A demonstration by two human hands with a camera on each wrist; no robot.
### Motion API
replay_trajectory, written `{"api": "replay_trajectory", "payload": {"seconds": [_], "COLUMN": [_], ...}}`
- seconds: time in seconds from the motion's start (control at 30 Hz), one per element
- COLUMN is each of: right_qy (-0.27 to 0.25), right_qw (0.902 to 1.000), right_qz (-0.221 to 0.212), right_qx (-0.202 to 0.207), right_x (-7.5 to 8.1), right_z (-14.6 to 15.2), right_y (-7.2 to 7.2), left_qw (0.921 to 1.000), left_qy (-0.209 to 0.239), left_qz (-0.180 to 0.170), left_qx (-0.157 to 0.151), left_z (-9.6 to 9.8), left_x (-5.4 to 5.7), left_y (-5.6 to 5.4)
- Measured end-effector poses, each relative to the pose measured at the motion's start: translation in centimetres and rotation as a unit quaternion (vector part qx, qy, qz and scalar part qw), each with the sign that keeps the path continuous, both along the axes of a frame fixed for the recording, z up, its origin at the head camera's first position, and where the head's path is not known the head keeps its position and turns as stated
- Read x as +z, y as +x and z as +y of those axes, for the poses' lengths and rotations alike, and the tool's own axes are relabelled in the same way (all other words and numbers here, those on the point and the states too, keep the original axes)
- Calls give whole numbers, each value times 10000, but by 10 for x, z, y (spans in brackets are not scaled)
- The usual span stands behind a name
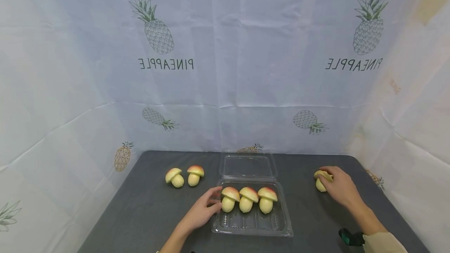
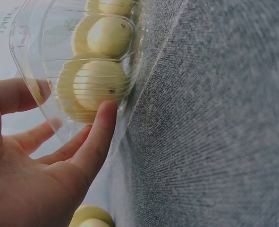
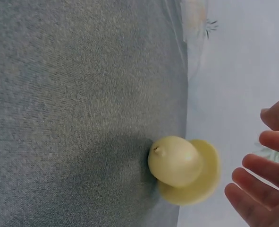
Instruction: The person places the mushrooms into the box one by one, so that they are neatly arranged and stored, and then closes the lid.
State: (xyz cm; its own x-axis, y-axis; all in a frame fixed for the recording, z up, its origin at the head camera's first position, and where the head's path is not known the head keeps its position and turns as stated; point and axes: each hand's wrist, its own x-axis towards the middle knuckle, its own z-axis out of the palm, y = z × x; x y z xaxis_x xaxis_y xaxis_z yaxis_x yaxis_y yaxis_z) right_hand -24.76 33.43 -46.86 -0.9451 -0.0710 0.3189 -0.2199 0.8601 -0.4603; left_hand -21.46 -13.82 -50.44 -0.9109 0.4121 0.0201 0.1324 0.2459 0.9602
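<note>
In the head view, my left hand (image 1: pixel 201 211) rests its spread fingertips against the left side of a clear plastic clamshell box (image 1: pixel 253 227). Three mushroom-shaped pieces with yellow stems and reddish-yellow caps stand in a row inside; the leftmost mushroom (image 1: pixel 228 199) is nearest that hand. Through the box wall, the left wrist view shows its pale stem (image 2: pixel 99 85), with a fingertip touching the plastic beside it. At the right, my right hand (image 1: pixel 337 186) reaches over a single mushroom (image 1: pixel 320 184). The right wrist view shows those fingers (image 3: pixel 264 168) extended and apart from this mushroom (image 3: pixel 177 163).
Two more mushrooms, one tilted (image 1: pixel 174 177) and one upright (image 1: pixel 195 175), are on the dark table (image 1: pixel 151 214) left of the box. The box's clear lid (image 1: pixel 249 166) lies folded back. White pineapple-print cloth (image 1: pixel 246 69) hangs behind and at both sides.
</note>
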Motion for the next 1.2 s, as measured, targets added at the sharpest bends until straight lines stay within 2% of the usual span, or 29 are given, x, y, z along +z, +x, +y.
{"api": "replay_trajectory", "payload": {"seconds": [0.23, 0.7, 1.0, 1.2], "right_qy": [-97, -319, -734, -853], "right_qw": [9999, 9992, 9963, 9950], "right_qz": [-12, -61, -325, -329], "right_qx": [-37, -221, -291, -392], "right_x": [-3, -24, -34, -37], "right_z": [8, 24, 28, 28], "right_y": [-5, -17, -20, -21], "left_qw": [10000, 9999, 10000, 10000], "left_qy": [60, 129, 55, 39], "left_qz": [-48, -1, 9, -7], "left_qx": [-18, -43, -8, -18], "left_z": [-1, -1, 0, -1], "left_x": [-1, -3, -1, -1], "left_y": [0, -1, -1, 0]}}
